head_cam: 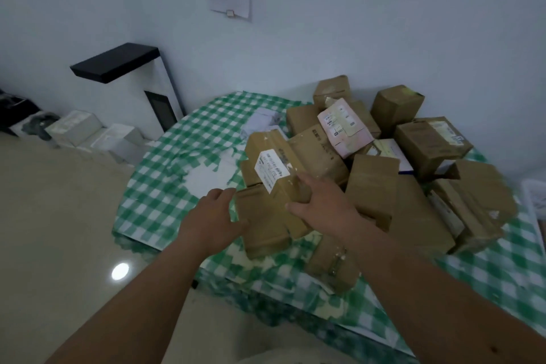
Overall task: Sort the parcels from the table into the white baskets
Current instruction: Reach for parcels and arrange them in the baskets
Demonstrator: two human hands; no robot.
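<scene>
Both hands are grasping one brown parcel (267, 216) at the near edge of the pile (384, 156) on the checked table (165, 186): the left hand (214, 220) is curling around its left side, the right hand (322, 201) is lying over its right end with fingers bent on it. A labelled parcel (273, 170) is leaning on top of it, touching. A white basket (534, 195) is peeking in at the right edge.
</scene>
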